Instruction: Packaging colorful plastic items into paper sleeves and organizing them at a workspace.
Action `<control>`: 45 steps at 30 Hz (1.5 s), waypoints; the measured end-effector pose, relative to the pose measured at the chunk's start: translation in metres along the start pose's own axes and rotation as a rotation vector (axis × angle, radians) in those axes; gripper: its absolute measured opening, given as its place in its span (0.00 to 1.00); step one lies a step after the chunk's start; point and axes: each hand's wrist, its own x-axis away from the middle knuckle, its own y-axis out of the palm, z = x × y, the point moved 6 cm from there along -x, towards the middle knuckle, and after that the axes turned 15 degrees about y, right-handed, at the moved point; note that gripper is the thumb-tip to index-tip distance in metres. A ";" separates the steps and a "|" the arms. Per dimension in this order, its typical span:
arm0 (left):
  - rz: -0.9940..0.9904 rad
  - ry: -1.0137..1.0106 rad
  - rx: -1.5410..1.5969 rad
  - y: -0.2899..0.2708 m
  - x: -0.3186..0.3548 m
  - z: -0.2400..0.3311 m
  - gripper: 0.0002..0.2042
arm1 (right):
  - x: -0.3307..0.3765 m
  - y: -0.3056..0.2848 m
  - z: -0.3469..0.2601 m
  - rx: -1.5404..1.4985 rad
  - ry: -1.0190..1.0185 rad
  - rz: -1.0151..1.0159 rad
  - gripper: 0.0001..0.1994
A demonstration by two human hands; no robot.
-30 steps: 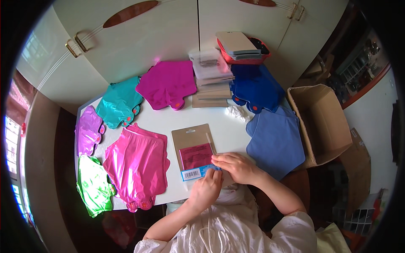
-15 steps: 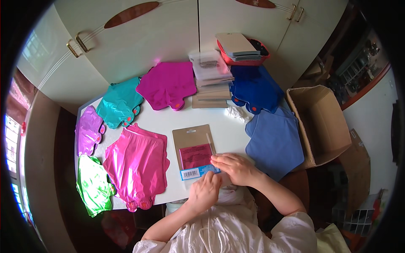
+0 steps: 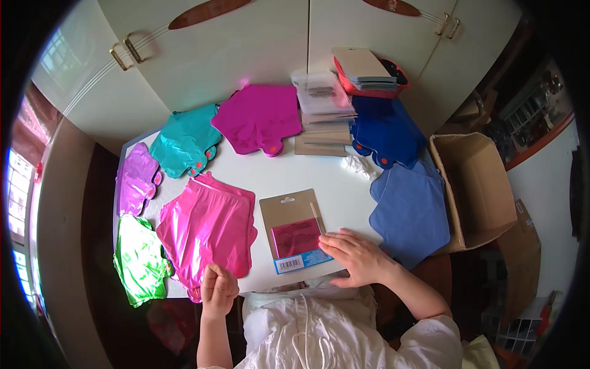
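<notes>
Nearest, the left hand is curled at the near edge of the pink foil pile; I cannot tell whether it grips anything. The right hand, fingers apart, touches the right side of the card packet, flat on the table. Beyond sit stacked cards

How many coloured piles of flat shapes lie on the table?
7: at left, purple pile, green pile, and pink pile near the left hand; at back, teal pile, magenta pile; at right, dark blue pile, light blue pile. Others may be hidden beneath.
</notes>
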 end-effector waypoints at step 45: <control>-0.319 0.327 -1.610 0.083 -0.017 -0.018 0.18 | -0.014 0.015 0.006 -0.223 0.226 0.252 0.22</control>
